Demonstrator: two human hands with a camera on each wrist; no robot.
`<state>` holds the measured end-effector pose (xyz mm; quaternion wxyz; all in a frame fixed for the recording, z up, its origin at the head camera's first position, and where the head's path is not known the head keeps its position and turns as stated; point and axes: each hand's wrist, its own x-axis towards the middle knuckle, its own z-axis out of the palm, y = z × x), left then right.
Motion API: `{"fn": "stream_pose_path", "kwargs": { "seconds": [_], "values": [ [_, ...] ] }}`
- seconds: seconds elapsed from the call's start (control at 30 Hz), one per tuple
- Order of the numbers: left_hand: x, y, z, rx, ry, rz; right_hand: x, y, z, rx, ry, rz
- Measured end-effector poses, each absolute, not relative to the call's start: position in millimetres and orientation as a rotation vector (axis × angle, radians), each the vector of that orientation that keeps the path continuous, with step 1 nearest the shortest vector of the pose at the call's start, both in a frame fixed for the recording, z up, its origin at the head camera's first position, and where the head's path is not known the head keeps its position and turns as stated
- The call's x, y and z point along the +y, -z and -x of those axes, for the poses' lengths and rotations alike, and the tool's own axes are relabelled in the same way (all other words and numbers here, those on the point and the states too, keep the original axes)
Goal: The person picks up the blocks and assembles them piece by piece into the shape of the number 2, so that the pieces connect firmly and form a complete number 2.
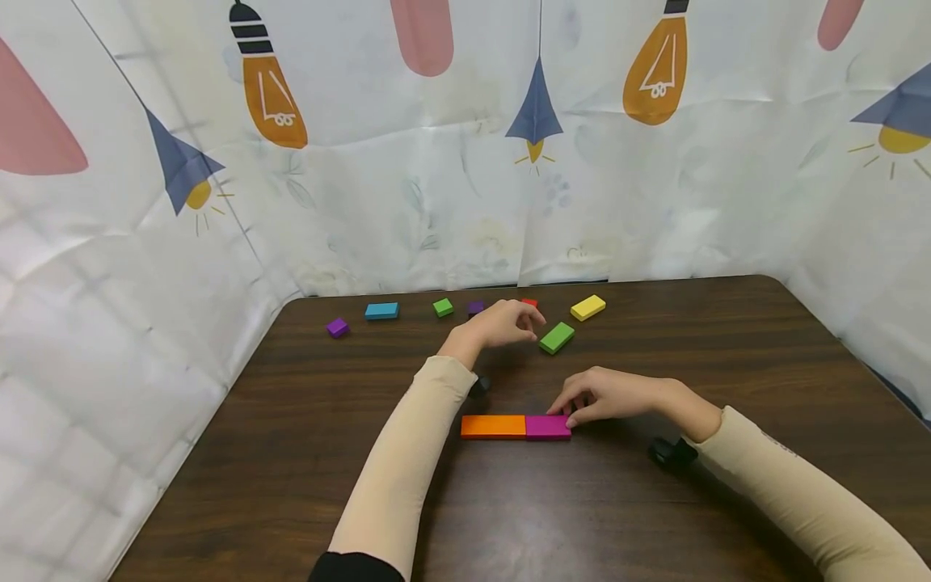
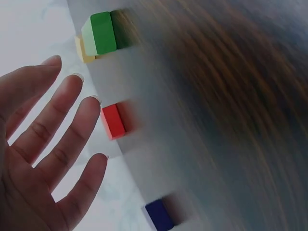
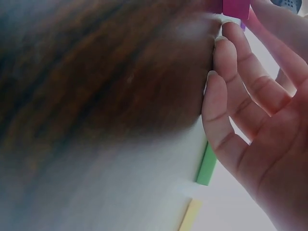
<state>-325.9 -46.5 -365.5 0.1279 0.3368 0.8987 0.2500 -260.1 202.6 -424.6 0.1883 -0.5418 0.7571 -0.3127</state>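
My right hand point(image 1: 614, 394) pinches the right end of a magenta block point(image 1: 548, 427) between thumb and fingers. That block lies end to end against an orange block point(image 1: 493, 427), making one straight row. In the right wrist view the magenta block point(image 3: 236, 8) shows at the top, by the thumb. My left hand point(image 1: 500, 323) is over the far part of the table, holding nothing, its fingers loosely bent and apart. Nearest to it are a red block point(image 2: 113, 121), partly hidden in the head view, a green block point(image 1: 557, 338) and a dark purple block point(image 1: 475, 308).
Along the table's far side lie a purple block point(image 1: 338, 327), a blue block point(image 1: 381, 311), a small green block point(image 1: 443, 307) and a yellow block point(image 1: 587, 307). A patterned curtain point(image 1: 436, 202) hangs behind the dark wooden table point(image 1: 291, 485).
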Motion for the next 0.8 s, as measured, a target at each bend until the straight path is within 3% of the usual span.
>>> {"fn": "stream_pose_path", "kwargs": {
  "seconds": [0.13,0.8],
  "values": [
    [-37,367,329,2.603,-0.701,-0.959,198,405,248,2.149,0.867,1.462],
    [-11,381,336,2.580,-0.533,-0.858,195,394,243,2.195,0.830,1.280]
  ]
}}
